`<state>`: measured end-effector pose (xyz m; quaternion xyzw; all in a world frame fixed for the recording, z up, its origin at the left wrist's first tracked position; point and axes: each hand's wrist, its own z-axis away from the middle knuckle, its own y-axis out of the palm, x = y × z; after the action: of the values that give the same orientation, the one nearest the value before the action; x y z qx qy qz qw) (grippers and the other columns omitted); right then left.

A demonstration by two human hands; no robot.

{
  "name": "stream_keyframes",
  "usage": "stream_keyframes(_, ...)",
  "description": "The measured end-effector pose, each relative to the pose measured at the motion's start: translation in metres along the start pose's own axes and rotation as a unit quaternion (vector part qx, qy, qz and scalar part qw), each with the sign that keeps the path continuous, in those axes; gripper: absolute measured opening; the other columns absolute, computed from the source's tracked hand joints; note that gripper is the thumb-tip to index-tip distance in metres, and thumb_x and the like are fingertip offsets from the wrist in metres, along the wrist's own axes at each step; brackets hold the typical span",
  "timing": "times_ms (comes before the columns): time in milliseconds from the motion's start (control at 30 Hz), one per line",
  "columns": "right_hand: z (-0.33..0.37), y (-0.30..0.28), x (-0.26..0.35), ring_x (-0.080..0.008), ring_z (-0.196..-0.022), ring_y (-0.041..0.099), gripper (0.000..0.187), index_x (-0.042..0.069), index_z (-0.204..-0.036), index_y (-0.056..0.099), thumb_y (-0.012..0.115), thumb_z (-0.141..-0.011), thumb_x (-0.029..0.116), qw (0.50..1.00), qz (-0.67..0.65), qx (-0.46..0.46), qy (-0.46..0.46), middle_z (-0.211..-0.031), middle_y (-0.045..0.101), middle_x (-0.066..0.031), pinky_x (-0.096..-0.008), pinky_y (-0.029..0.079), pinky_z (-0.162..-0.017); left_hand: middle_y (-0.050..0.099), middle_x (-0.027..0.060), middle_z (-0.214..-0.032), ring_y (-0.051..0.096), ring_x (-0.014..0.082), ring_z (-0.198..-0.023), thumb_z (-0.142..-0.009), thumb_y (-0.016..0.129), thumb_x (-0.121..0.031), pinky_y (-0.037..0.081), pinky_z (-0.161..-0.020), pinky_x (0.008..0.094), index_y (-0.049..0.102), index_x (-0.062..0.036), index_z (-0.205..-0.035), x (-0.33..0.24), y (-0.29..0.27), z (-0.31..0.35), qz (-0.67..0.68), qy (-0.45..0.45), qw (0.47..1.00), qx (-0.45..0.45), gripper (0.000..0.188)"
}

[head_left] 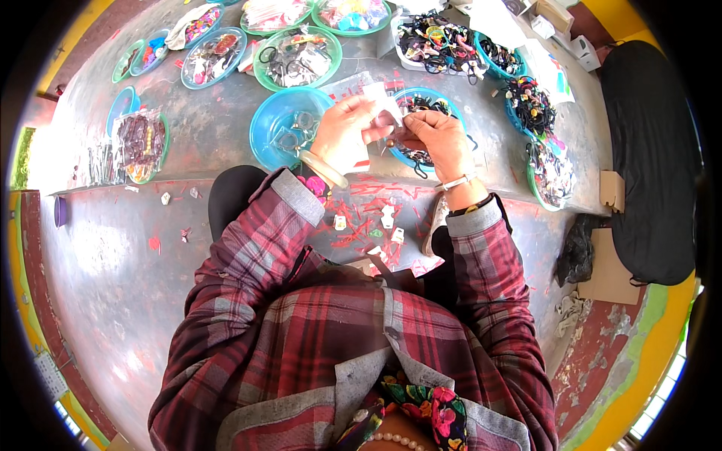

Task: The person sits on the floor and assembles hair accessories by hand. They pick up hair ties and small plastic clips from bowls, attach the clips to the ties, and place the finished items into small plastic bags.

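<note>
Jacket [323, 331]: plaid in maroon, black and grey; plain grey cuffs [298, 197] and grey collar [366, 376]. Left wrist: broad pale bangle [323, 168], with pink-and-dark floral fabric [315, 186] beside the cuff. Right wrist: narrow pale bracelet [457, 181]. Near edge: black scarf [444, 416] with red and pink flowers; pearly bead string [396, 437]. Legs: black trousers [232, 197]; pale right shoe [439, 222], partly hidden.

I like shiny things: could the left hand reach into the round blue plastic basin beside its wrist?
Probably yes: the basin sits open beside the left hand, nothing visibly between. That hand seems to hold a thin white piece, though, and might need freeing first.
</note>
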<state>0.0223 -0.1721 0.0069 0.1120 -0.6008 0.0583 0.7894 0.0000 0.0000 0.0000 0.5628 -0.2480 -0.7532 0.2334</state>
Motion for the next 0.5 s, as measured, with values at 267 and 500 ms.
stream_keyframes(267, -0.002, 0.0, -0.004, -0.0073, -0.066, 0.057, 0.01, 0.0, -0.086, 0.063, 0.061, -0.083, 0.01, 0.999, 0.028, 0.031, 0.005, -0.074, 0.062, -0.0013, -0.0205, 0.047, -0.06, 0.061, 0.0089, -0.094, 0.059, 0.0128, -0.079, -0.089, 0.053, -0.012, 0.05, -0.073, 0.022, 0.058, 0.0039, -0.098, 0.001, -0.008, -0.003, 0.024, 0.014, 1.0, -0.003, 0.019)
stream_keyframes(500, 0.002, 0.004, 0.007, -0.0075, -0.073, 0.057, 0.015, 0.0, -0.091, 0.064, 0.065, -0.079, 0.009, 0.997, -0.009, 0.018, -0.068, -0.079, 0.063, -0.0011, -0.0202, 0.045, -0.065, 0.061, 0.011, -0.093, 0.061, 0.0141, -0.08, -0.088, 0.054, -0.011, 0.053, -0.07, 0.0224, 0.057, 0.0061, -0.098, 0.0, 0.008, 0.005, -0.074, 0.015, 0.997, -0.015, 0.02)
